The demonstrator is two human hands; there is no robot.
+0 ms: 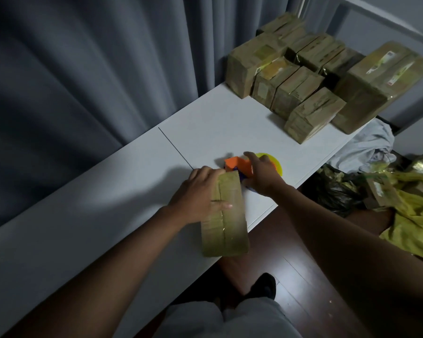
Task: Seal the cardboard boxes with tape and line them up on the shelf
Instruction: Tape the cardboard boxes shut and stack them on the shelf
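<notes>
Brown box [226, 223] flat at table edge
</notes>
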